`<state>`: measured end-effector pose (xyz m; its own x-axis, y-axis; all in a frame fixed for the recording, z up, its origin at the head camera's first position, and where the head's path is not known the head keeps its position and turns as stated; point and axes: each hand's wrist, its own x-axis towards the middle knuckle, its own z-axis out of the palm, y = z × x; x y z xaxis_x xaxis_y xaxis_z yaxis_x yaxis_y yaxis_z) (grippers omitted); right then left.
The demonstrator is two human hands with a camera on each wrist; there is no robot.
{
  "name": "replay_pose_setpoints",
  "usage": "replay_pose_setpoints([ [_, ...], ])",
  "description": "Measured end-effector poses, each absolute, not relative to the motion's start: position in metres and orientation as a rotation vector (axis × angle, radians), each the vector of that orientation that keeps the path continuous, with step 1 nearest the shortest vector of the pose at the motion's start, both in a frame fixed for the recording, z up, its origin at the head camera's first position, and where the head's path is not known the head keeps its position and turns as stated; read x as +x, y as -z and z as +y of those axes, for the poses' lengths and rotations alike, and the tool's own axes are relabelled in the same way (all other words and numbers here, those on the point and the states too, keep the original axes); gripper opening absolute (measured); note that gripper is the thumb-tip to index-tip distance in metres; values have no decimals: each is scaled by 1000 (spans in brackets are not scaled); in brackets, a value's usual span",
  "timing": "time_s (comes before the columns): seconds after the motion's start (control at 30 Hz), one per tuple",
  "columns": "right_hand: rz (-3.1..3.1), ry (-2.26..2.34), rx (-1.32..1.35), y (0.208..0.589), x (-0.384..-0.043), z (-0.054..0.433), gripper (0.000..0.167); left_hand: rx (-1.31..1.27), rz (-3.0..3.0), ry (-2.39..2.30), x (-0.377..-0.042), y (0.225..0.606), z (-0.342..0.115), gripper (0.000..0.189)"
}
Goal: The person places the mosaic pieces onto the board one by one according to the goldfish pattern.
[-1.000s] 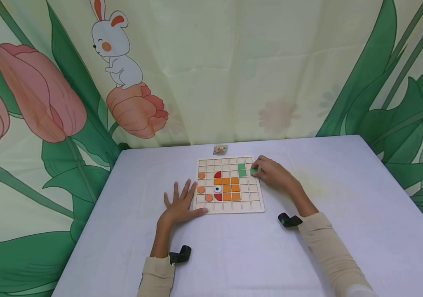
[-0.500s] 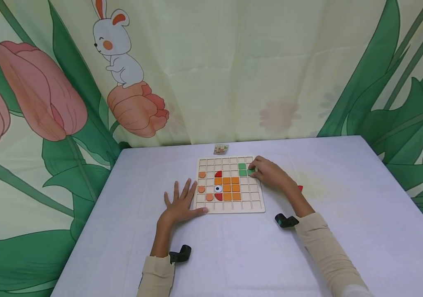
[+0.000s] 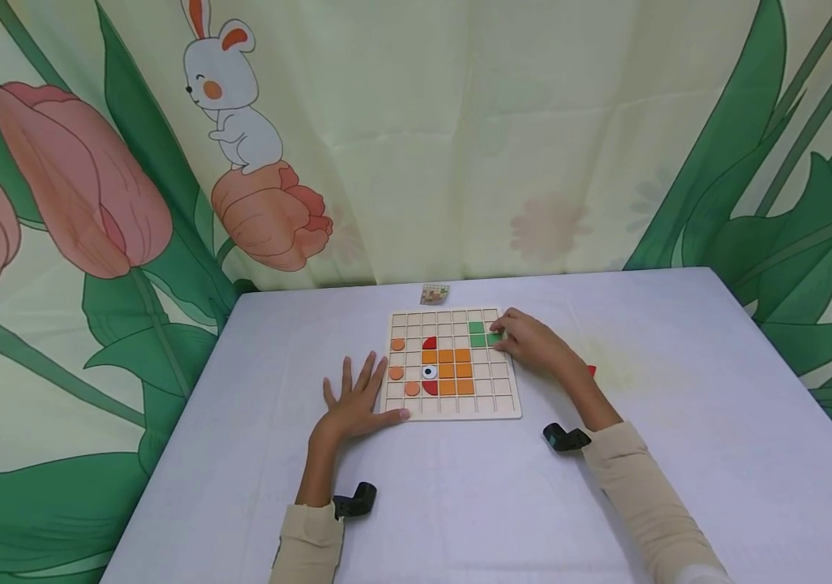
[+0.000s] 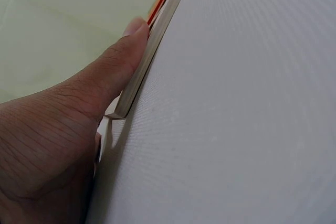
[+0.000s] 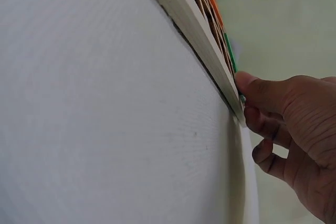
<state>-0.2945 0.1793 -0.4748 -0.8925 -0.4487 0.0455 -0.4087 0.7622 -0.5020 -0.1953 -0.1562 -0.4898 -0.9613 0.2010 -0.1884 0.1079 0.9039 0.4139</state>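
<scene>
A light wooden grid board [image 3: 492, 400] lies on the table, holding several orange square tiles [image 3: 446, 369], orange round pieces [image 3: 412, 388], red curved pieces [image 3: 429, 343] and a white eye disc [image 3: 429, 371]. My left hand [image 3: 353, 405] rests with fingers spread at the board's left side, its thumb [image 4: 123, 59] along the near edge. At the upper right cells my right hand [image 3: 533, 341] pinches a green square tile [image 3: 493, 339], largely covered by the fingertips. Two other green tiles [image 3: 477, 333] sit just left of it.
Behind the board is a small patterned packet [image 3: 434, 294]. A red piece [image 3: 591, 371] shows partly behind my right forearm. A printed curtain [image 3: 416, 146] hangs beyond the table's far edge.
My right hand has moved slightly left, bringing the green tile from the board's right edge onto the cell beside the other green ones. The left hand stays put.
</scene>
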Motion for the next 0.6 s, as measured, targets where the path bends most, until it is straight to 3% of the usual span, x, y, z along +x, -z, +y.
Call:
replay_pose_setpoints([
  [0.6,2909,791,-648,471,-269,215,30,225,2846,-599,-194,489,-155,106],
])
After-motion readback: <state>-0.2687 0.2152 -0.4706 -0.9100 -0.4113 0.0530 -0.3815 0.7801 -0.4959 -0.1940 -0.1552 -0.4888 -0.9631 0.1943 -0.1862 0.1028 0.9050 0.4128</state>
